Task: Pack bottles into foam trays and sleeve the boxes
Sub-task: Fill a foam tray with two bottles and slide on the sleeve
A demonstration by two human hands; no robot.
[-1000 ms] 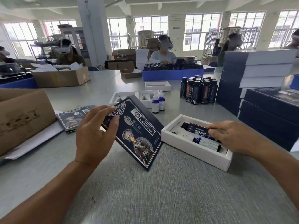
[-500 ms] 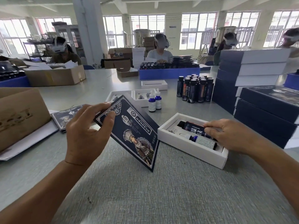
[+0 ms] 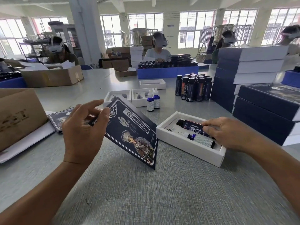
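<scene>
The left hand [image 3: 82,132] pinches a flat, glossy navy sleeve [image 3: 132,132] by its top corner, tilted above the woven grey table [image 3: 162,192]. The right hand [image 3: 227,133] curls over a dark cylindrical bottle [image 3: 190,125] lying in the white rectangular tray [image 3: 188,149]. Since earlier, the left fingers have spread wider.

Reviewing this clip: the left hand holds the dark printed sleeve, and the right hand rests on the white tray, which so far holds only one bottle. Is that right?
Not quite: the head view shows two bottles in the white tray, a dark bottle and a blue dropper bottle beside it. The rest stands: the left hand holds the dark printed sleeve, and the right hand rests on the tray.
</scene>
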